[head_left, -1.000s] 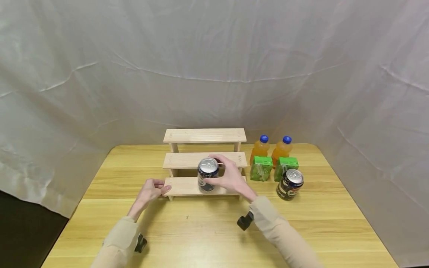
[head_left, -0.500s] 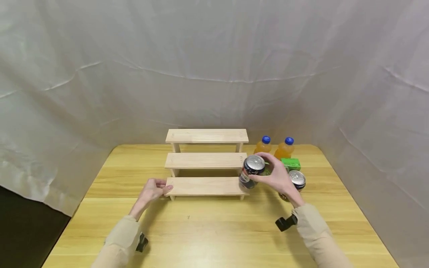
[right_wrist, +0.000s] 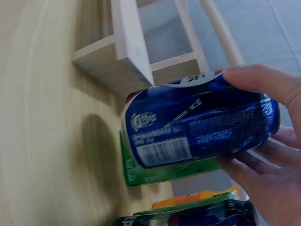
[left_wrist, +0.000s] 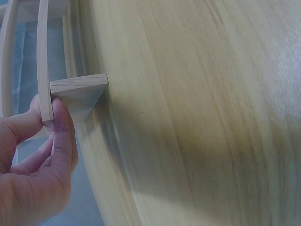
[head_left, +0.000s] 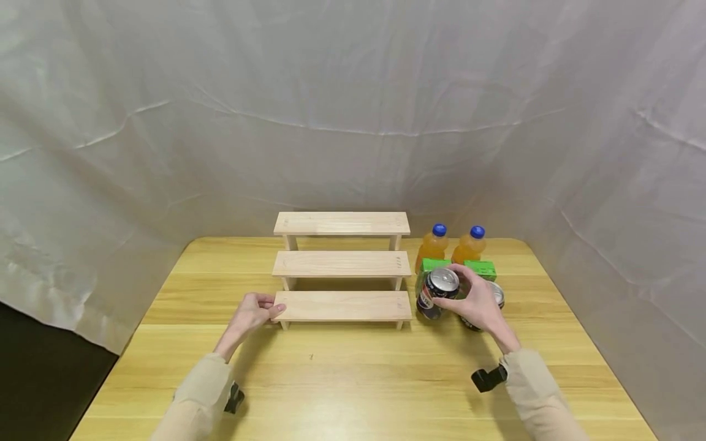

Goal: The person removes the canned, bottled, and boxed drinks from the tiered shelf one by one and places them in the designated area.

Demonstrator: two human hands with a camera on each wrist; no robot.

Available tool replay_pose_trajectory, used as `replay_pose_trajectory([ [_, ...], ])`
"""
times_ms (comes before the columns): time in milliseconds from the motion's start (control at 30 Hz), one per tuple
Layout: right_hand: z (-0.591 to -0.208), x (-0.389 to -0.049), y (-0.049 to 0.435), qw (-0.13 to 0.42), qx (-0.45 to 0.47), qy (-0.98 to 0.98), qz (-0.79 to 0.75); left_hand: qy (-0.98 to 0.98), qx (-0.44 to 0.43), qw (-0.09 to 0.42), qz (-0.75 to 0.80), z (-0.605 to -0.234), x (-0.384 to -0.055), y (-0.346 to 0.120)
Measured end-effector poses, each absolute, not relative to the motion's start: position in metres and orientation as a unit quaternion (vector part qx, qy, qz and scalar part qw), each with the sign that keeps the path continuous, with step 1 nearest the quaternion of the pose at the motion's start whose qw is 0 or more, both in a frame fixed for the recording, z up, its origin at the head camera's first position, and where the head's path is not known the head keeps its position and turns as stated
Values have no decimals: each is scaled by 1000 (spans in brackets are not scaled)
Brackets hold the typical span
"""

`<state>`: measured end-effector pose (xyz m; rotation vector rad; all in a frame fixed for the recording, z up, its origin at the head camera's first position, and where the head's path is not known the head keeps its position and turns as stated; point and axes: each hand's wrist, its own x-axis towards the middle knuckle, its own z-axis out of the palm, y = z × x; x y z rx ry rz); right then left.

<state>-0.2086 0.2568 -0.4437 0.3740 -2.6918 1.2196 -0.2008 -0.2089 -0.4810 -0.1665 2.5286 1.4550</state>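
Note:
A pale wooden three-step shelf stands at the middle of the table. My left hand pinches the left end of its lowest board, thumb on one face and fingers on the other, as the left wrist view shows. To the right of the shelf, my right hand grips a dark soda can between thumb and fingers. In the right wrist view the can shows a barcode and hangs above the table, its shadow apart from it. A second soda can stands partly hidden behind the right hand.
Two orange drink bottles with blue caps stand at the back right. In front of them are two green drink cartons, partly covered by the right hand and can. A pale curtain surrounds the wooden table at the back and sides.
My right hand has carried the soda can off the lowest shelf board to the right, past the shelf's end, and lowered it near the cartons. My left hand keeps its pinch on the shelf.

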Motion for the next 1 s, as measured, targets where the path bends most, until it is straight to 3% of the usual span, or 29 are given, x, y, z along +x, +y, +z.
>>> replay_pose_trajectory([
  [200,-454,-209,258,60,118,-910,393,861,-56,107,494,-483,-201,-208],
  [467,-462,-208,257,76,111,-925,357,860,-55,106,496,-483,-201,-207],
  [1000,-456,-202,255,55,118,-925,358,866,-57,108,485,-485,-200,-208],
])
